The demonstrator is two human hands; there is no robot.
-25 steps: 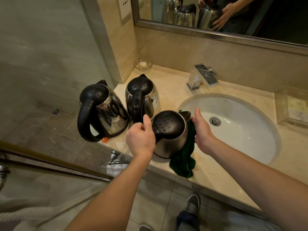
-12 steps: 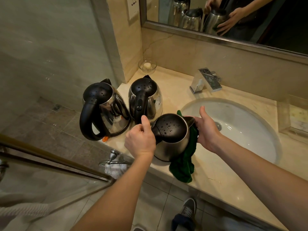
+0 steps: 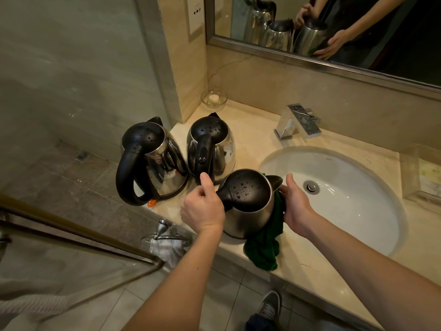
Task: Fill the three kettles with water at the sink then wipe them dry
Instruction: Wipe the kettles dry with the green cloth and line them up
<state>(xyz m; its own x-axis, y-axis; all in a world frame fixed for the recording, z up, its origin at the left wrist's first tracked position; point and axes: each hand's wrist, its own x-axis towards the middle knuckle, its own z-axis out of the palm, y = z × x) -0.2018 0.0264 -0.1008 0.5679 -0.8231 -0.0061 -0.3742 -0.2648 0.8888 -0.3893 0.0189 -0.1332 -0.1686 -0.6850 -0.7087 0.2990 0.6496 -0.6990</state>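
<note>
Three steel kettles with black lids stand on the beige counter left of the sink (image 3: 372, 223). The nearest kettle (image 3: 250, 206) sits at the counter's front edge, water drops on its lid. My left hand (image 3: 202, 209) grips its black handle. My right hand (image 3: 296, 204) presses a dark green cloth (image 3: 265, 249) against the kettle's right side, below the spout; the cloth hangs down onto the counter edge. The middle kettle (image 3: 212, 149) and the left kettle (image 3: 150, 158) stand behind, untouched.
A chrome faucet (image 3: 297, 123) stands behind the white basin. A small glass candle dish (image 3: 214, 99) sits in the back corner. A tissue box (image 3: 424, 177) is at the right. A towel ring with white cloth (image 3: 167, 240) hangs below the counter. A mirror is above.
My right hand with the cloth has slid a little along the kettle's right side. My left hand stays on the handle; the view has shifted slightly.
</note>
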